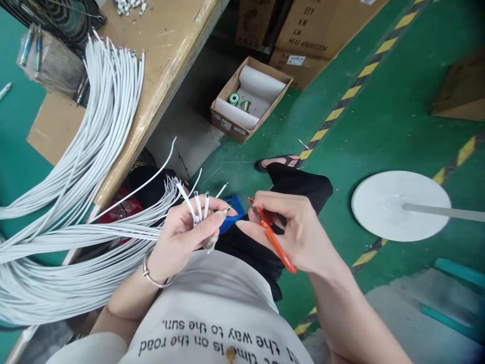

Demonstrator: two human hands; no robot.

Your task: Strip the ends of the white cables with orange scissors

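Note:
My left hand (pixel 193 222) is closed around several white cables (pixel 199 205), whose stripped ends show small coloured wires. One cable end sticks out between thumb and forefinger, facing the right hand. The rest of this bundle (pixel 125 235) trails leftward past my wrist. In my right hand (pixel 290 222) is a pair of orange-handled cutting pliers (pixel 276 245), their jaws pointing up and left, a little apart from the cable ends. Behind the fingertips, near my lap, a blue plastic object (pixel 233 212) is partly hidden.
Another big bundle of white cables (pixel 113 96) lies on the worktable (pixel 166 45) at left. A cardboard box (pixel 248 134) with solder spools stands on the floor, before stacked cartons (pixel 314 30). At right is a round white base (pixel 386 217) with a pole.

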